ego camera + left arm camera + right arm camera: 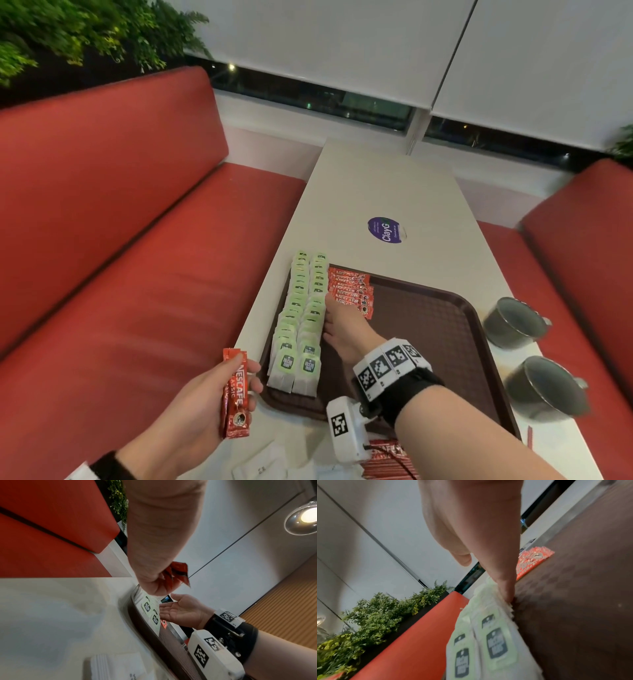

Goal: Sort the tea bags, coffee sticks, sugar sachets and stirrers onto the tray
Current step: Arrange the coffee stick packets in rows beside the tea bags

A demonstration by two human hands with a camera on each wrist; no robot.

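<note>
Head view: left hand (205, 397) pinches coffee sticks (235, 394), long axis toward 12 o'clock; tray (428, 325) row lies at 1 o'clock beside the flat, straight-fingered right hand (342, 329).

A white table (383, 185) stood between two red benches (113, 219), one on each side. On the table lay a round purple sticker (386, 230) with the word "ClayG". Two dark metal cups (513, 322) stood near the right edge of the table, one behind the other. Green plants (78, 31) grew behind the left bench. White roller blinds (342, 44) covered most of the dark window. A round ceiling lamp (303, 516) was lit.
</note>
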